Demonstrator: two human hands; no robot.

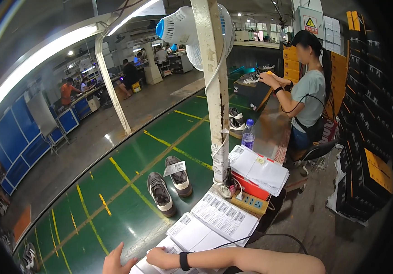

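Note:
My left hand (118,261) is at the lower edge, thumb and forefinger spread, holding nothing that I can see. Close beside it, my right hand (162,257), with a black band on the wrist, is bent over printed label sheets (174,249). Its fingers are curled together, and whatever is between the fingertips is hidden. Beyond the hands, a pair of dark grey sneakers with pale stripes stands on the green conveyor belt (128,208): a left-hand sneaker (161,194) and a right-hand sneaker (178,177). A white label slip (174,168) lies across the latter.
More label sheets (226,212) are spread to the right, by a power strip (250,202) and a red box (251,185) topped with papers. A post (212,91) with a fan rises behind. A purple-capped bottle (248,134) stands nearby. A co-worker (310,82) handles shoes beside stacked boxes (365,114).

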